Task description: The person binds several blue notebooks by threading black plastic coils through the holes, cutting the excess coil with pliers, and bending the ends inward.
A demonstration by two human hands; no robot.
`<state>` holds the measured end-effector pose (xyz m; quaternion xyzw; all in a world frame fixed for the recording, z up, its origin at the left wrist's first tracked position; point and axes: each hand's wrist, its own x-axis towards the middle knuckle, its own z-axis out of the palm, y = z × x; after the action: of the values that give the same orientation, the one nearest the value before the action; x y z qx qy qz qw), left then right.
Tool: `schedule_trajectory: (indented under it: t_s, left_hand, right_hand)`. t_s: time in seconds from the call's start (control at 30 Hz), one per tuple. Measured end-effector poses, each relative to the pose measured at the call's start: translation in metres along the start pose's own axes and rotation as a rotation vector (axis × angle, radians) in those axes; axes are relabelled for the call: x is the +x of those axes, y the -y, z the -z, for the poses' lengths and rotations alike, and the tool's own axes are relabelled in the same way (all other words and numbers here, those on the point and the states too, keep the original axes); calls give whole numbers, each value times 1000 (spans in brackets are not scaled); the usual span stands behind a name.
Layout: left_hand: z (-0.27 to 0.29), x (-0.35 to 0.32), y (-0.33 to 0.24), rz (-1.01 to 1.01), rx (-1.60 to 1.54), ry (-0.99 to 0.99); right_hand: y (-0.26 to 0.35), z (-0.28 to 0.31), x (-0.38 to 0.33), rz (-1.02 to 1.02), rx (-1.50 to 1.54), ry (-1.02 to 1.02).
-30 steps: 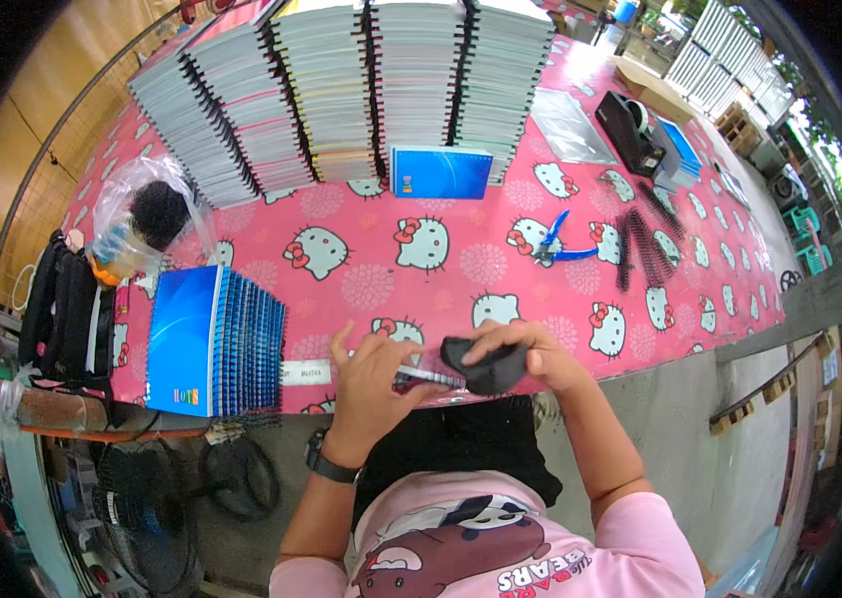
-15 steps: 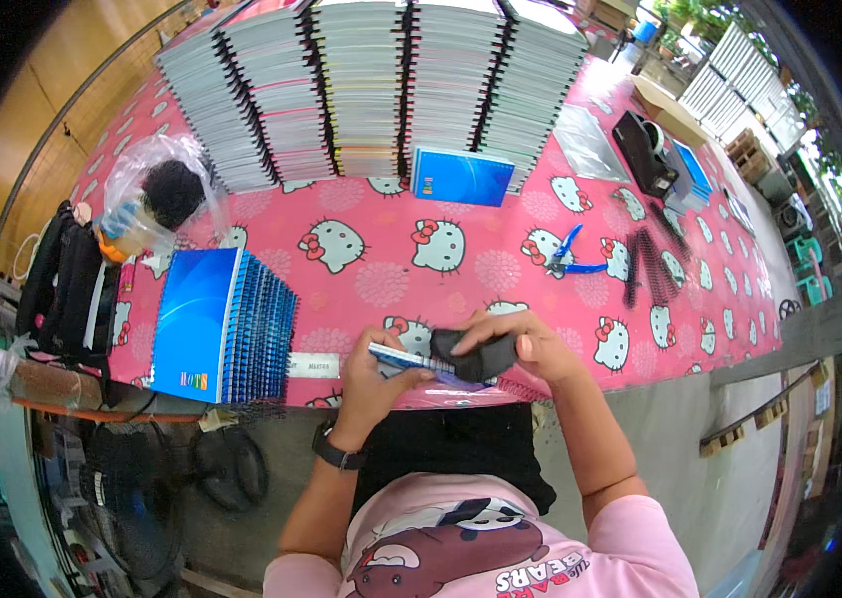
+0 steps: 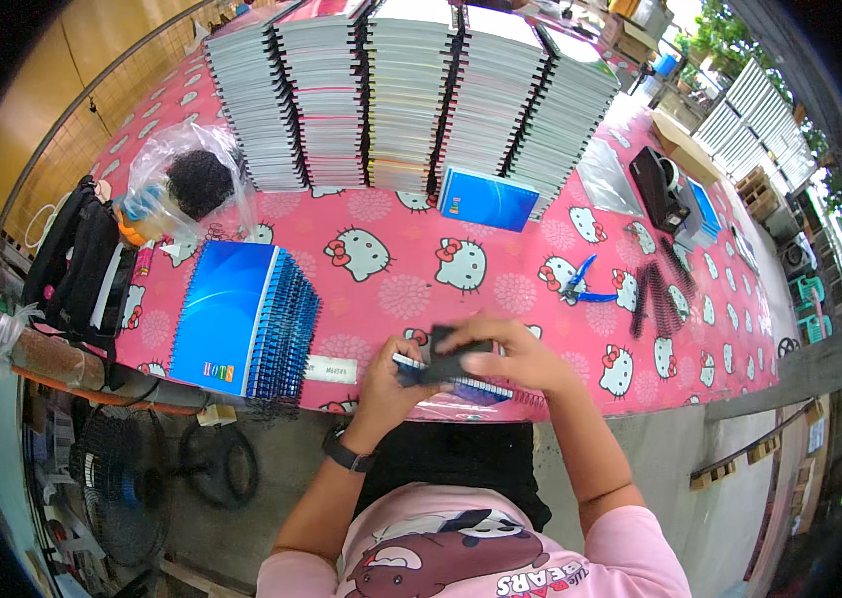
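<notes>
At the table's near edge my left hand (image 3: 388, 394) grips a blue spiral notebook (image 3: 489, 392) by its left end, fingers closed around it. A reddish coil (image 3: 531, 399) sticks out past the notebook's right end. My right hand (image 3: 516, 354) is closed on a dark, flat, flexible-looking piece (image 3: 444, 364) and holds it over the notebook's bound edge, near my left fingers. Its exact kind cannot be made out. To the left stands a stack of blue spiral notebooks (image 3: 217, 319), beside a white label strip (image 3: 332, 370).
Tall stacks of spiral-bound books (image 3: 406, 110) stand at the back, with a blue notebook (image 3: 489, 199) before them. Blue-handled pliers (image 3: 585, 284), black coils (image 3: 655, 299) and a tape dispenser (image 3: 658, 189) lie right. A plastic bag (image 3: 167, 184) and black bag (image 3: 67, 269) sit left.
My right hand has slid the dark piece leftward along the notebook toward my left hand, leaving more of the bound edge and coil visible. The whole view has shifted slightly.
</notes>
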<state>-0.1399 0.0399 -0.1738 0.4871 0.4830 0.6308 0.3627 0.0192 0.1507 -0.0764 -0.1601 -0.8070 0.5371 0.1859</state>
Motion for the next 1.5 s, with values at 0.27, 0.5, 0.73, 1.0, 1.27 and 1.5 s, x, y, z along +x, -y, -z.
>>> schedule_trajectory:
  t_s: [0.27, 0.5, 0.73, 1.0, 1.27, 1.5]
  left_hand:
    - [2, -5, 3, 84, 28, -21]
    - [-3, -1, -13, 87, 122, 25]
    - [-10, 0, -52, -174, 348, -76]
    - [-5, -8, -64, -157, 145, -135]
    - [4, -15, -80, -52, 180, -64]
    - [19, -23, -84, 46, 36, -63]
  right_hand:
    - [-8, -7, 3, -125, -76, -36]
    - [-4, 11, -5, -6, -830, -381]
    - [32, -36, -8, 27, -180, -253]
    - [42, -42, -8, 230, -285, -233]
    - [55, -39, -3, 389, -477, -158]
    - [73, -45, 8, 421, -535, -71]
